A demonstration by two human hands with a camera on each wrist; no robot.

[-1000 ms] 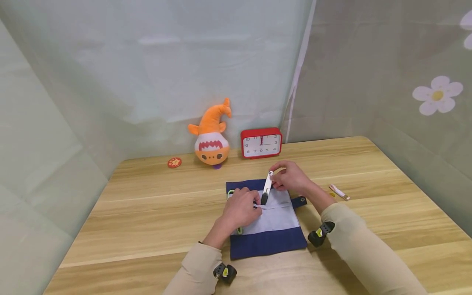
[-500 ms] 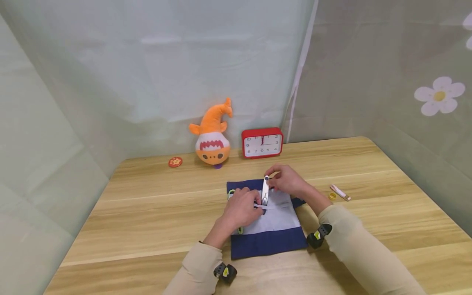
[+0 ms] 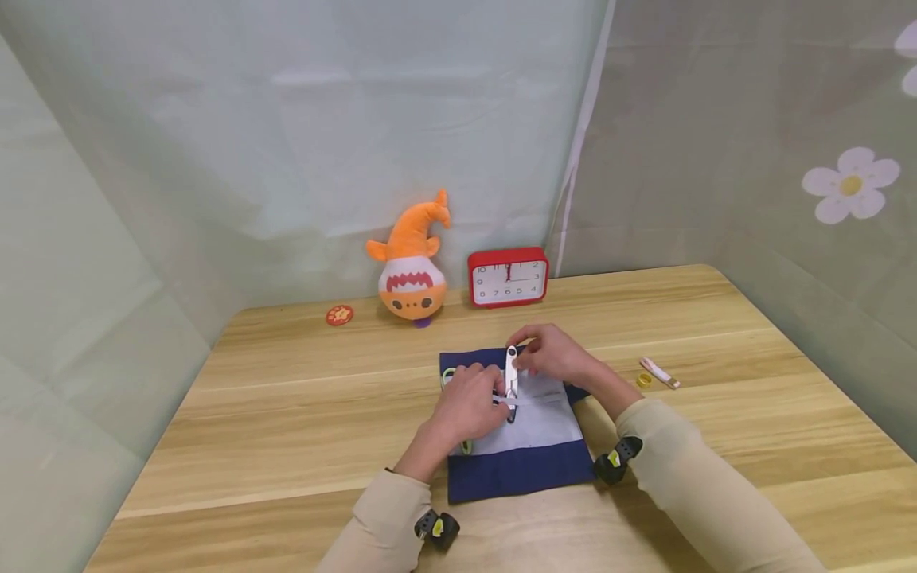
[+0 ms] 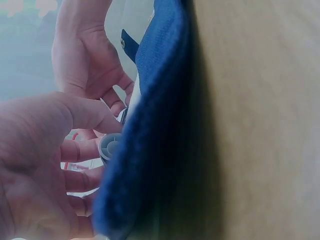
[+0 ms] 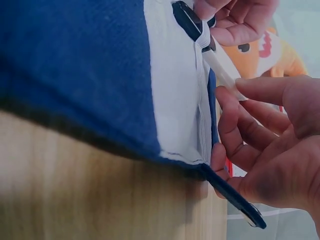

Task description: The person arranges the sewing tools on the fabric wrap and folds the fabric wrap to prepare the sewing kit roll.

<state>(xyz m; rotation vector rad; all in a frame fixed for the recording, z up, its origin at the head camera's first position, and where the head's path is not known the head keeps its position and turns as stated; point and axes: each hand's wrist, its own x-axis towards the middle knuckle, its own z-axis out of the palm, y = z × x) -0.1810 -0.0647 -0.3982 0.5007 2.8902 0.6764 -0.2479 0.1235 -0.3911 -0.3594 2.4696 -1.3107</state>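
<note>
White-and-black tool [image 3: 512, 376] lies partly under the elastic band [image 3: 540, 399] of one blue-and-white cloth case [image 3: 521, 471].
Right hand [image 3: 555, 354] pinches its white end between thumb and fingers; left hand [image 3: 469, 402], with bent fingers, is at the band, but what these hold I cannot tell. The band hides a part of the tool, and the left hand hides a part of the case; two green pieces [image 3: 467, 447] show around this hand, maybe of one object. One grey round end [image 4: 109, 146] is visible in the left wrist view, the rest being hidden. On the worktop [image 3: 286, 414] are also one red clock [image 3: 508, 278], one plush toy [image 3: 411, 274], one red disc [image 3: 339, 315], one yellow ring [image 3: 644, 381] and one pale strip [image 3: 660, 372].
</note>
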